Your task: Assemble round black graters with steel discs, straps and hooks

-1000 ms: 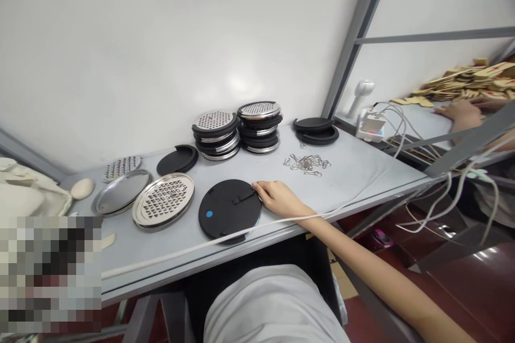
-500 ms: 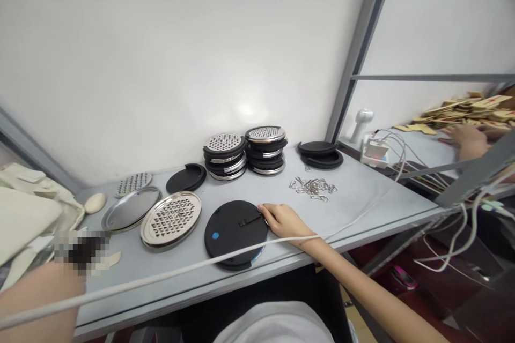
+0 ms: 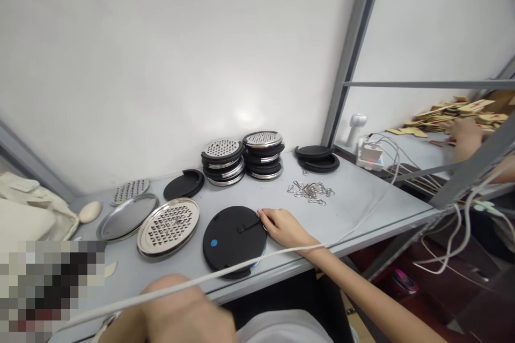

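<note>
A person's right hand (image 3: 285,229) grips the right rim of a black disc (image 3: 232,236), thumb and fingertips closed together there, at a gray table (image 3: 350,211). The disc lies flat at the near edge, around the middle, a blue dot (image 3: 214,243) on its left side. A small shiny bit shows at the fingertips, too small to make out. The left hand (image 3: 191,313), blurred by motion, is low over the near edge, left of the disc and apart from it; whether it is open or closed cannot be told. A white cable (image 3: 277,252) crosses in front of the disc and the right forearm.

Left of the disc lies a round grater (image 3: 169,226), with a plain metal plate (image 3: 126,217) just beyond it and a second grater (image 3: 131,191) farther back. A black holder (image 3: 181,186) rests between these and two stacks of black and metal rounds, the left stack (image 3: 222,163) and the right stack (image 3: 263,155), near the far wall (image 3: 193,53). Wire clips (image 3: 311,191) lie in a loose heap right of center, two black holders (image 3: 317,158) behind them. At far right, a co-worker's hand (image 3: 464,131) is at a pile of yellowish pieces (image 3: 446,116).
</note>
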Demonstrator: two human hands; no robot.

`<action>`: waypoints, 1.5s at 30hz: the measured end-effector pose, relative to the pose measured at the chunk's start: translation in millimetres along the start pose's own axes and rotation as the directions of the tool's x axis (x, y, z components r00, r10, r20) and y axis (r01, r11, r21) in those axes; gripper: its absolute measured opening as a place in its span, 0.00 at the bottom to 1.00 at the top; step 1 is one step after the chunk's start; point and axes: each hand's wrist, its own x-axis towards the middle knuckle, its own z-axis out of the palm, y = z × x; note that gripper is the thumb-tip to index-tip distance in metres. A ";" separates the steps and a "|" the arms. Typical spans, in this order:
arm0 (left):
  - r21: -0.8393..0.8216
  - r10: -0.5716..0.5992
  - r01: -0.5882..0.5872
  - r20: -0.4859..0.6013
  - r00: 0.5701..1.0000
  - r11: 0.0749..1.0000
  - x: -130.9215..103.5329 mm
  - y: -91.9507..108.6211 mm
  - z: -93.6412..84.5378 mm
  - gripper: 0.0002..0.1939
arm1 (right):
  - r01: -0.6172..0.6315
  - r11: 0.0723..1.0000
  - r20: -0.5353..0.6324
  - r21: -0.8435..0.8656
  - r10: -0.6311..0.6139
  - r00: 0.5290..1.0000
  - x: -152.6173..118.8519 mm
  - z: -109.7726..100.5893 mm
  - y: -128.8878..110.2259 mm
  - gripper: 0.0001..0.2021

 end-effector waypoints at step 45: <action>0.161 -0.373 0.509 -0.503 0.779 0.845 88.6 -81.6 -39.1 0.10 | -0.102 0.984 0.111 -0.146 0.118 0.987 -4.0 8.4 -1.9 0.17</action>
